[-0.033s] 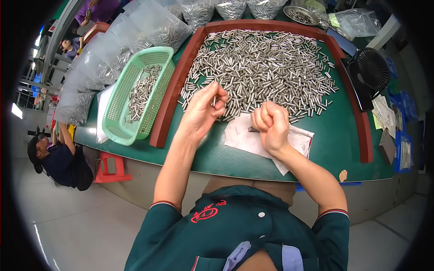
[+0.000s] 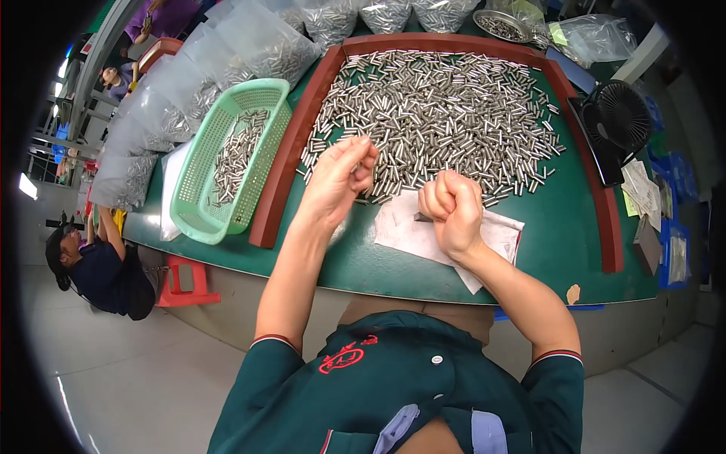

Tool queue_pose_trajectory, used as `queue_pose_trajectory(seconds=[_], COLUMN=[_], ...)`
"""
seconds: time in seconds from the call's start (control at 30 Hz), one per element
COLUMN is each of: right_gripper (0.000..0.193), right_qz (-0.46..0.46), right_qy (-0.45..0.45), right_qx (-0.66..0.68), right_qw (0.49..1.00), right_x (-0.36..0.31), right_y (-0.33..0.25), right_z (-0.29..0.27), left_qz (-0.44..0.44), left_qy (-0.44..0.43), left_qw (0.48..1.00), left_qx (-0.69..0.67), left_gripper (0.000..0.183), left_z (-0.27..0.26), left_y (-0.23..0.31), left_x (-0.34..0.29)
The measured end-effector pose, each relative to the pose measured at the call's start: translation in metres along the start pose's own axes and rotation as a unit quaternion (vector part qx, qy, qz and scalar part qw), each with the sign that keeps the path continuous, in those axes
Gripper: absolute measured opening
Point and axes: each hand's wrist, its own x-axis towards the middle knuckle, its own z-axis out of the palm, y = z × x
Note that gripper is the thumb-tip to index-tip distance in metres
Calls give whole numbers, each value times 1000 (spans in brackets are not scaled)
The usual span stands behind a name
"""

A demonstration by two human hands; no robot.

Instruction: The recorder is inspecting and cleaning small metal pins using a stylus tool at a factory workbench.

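Many short metal pins [image 2: 446, 106] lie spread in a loose layer over the green tabletop. My left hand [image 2: 337, 180] is at the near left edge of the pins, its thumb and fingers curled together. Whatever sits between those fingertips is too small or hidden to make out. To its right, my right hand [image 2: 455, 212] is closed in a fist above a stained white cloth [image 2: 401, 227]. A small dark grey edge shows under this fist, but the rest of that item is hidden by the fingers.
Dark red rails [image 2: 283, 163] border the pins. On the left stands a green perforated basket [image 2: 198, 193] partly filled with pins, backed by plastic bags of pins [image 2: 257, 49]. A black fan [image 2: 622, 113] stands right; a metal dish [image 2: 503, 26] sits behind. Another person [image 2: 102, 265] sits far left.
The fingers of my left hand have drawn slightly closer together, and the hand has shifted a little. My right hand stays almost in place.
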Motion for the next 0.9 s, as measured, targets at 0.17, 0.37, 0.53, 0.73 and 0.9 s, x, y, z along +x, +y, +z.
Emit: queue_pose_trajectory(seconds=[0.17, 0.37, 0.53, 0.73, 0.9], right_gripper=[37, 38, 36, 36, 37], right_qz=[8, 4, -5, -9, -4], right_qy=[7, 2, -2, -5, -8], right_qx=[-33, -1, -5, -12, -8], right_qw=[999, 1000, 1000, 1000, 1000], right_x=[1, 1, 1, 1, 1], right_y=[-1, -1, 0, -1, 0], right_z=[2, -1, -3, -4, -3], left_qz=[168, 219, 282, 336, 32], left_qy=[50, 34, 36, 50, -32], left_qw=[922, 801, 729, 731, 999], left_qx=[344, 556, 622, 592, 22], left_gripper=[13, 14, 16, 11, 10], left_z=[0, 23, 36, 38, 33], left_y=[-1, -2, -12, -14, 14], left_x=[35, 58, 72, 76, 44])
